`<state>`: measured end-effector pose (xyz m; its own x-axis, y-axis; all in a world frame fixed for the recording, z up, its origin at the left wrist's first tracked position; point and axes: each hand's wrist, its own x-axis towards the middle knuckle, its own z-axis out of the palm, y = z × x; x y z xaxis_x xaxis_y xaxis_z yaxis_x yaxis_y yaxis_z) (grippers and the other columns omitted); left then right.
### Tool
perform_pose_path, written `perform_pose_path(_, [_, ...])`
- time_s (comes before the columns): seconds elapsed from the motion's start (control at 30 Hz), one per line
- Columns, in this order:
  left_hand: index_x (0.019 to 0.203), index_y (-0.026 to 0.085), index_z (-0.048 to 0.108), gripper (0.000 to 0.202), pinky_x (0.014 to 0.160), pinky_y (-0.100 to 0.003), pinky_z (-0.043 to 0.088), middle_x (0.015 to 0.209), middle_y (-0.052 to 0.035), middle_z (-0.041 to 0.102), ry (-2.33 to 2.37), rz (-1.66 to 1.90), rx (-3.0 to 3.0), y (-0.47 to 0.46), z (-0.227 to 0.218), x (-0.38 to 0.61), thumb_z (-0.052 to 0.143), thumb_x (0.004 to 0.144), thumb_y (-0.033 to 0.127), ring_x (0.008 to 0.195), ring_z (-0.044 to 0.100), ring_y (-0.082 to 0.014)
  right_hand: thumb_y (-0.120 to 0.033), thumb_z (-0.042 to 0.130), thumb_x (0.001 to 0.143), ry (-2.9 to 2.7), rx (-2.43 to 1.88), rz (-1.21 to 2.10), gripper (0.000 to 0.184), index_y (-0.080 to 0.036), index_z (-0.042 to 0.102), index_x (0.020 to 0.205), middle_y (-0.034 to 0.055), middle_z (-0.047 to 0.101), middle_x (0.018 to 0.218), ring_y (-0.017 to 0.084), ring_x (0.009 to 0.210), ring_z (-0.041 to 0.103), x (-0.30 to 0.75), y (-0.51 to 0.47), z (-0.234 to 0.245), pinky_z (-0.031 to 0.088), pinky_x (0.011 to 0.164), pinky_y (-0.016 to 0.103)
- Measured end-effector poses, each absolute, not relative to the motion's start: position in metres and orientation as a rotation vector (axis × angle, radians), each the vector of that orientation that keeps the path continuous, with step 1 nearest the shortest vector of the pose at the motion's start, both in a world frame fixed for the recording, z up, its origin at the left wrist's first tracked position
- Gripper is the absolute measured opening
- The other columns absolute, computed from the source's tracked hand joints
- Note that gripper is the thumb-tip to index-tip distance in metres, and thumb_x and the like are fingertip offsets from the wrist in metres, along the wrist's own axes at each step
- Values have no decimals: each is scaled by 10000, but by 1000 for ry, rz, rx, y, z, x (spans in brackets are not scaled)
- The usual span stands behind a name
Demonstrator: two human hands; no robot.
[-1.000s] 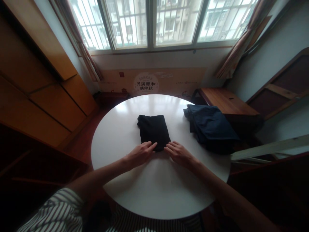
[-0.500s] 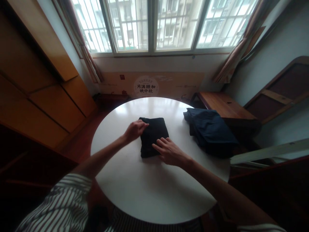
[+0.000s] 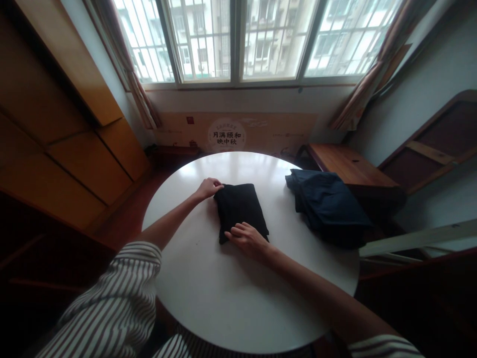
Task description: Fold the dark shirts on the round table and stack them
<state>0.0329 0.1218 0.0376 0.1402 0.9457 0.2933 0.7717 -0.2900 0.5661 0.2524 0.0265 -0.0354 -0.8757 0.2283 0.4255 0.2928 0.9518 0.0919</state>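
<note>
A folded black garment (image 3: 244, 206) lies in a compact rectangle on the white round table (image 3: 208, 298). At its far left corner, my left hand (image 3: 209, 189) pinches the cloth between thumb and fingers. My right hand (image 3: 248, 237) rests over the near edge of the same garment, its fingers bent a little, slightly apart and touching the fabric. The near right part of the bundle is partly covered by that hand.
To the right on the table sits a pile of dark blue folded clothing (image 3: 326, 201), reaching the table's edge. Beyond it stands a brown wooden bench (image 3: 346, 161). Wooden cabinets (image 3: 100, 164) line the left, and a barred window (image 3: 268, 44) is ahead.
My left hand has moved outward to the garment's far left corner. My right hand has slid left and toward me, to the near edge.
</note>
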Motion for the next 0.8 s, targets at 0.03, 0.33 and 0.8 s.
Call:
perform_pose_path(0.03, [1063,122,662,243,819,-341,537,1072,-87,648,1669,902,2175,120,36,33,604,937,321,917,635,-205,-149,474,984,-2681,-389,-200,180,-138,630,1074,35,589,795,170,723,486,252,26,-35,333,669,316])
perform_pose_path(0.33, [824,154,634,267,621,-220,436,775,-20,614,1304,547,2568,-7,1,18,524,980,341,624,562,-107,-421,525,976,-2602,-459,27,330,-142,665,1082,86,605,906,196,807,513,252,22,-30,348,728,331])
perform_pose_path(0.8, [1096,180,560,262,555,-239,404,924,-57,684,1466,142,2688,-29,-5,23,418,1023,387,704,670,-180,-270,490,991,-2561,-464,141,182,-173,644,977,59,608,859,184,795,517,249,20,-29,326,740,323])
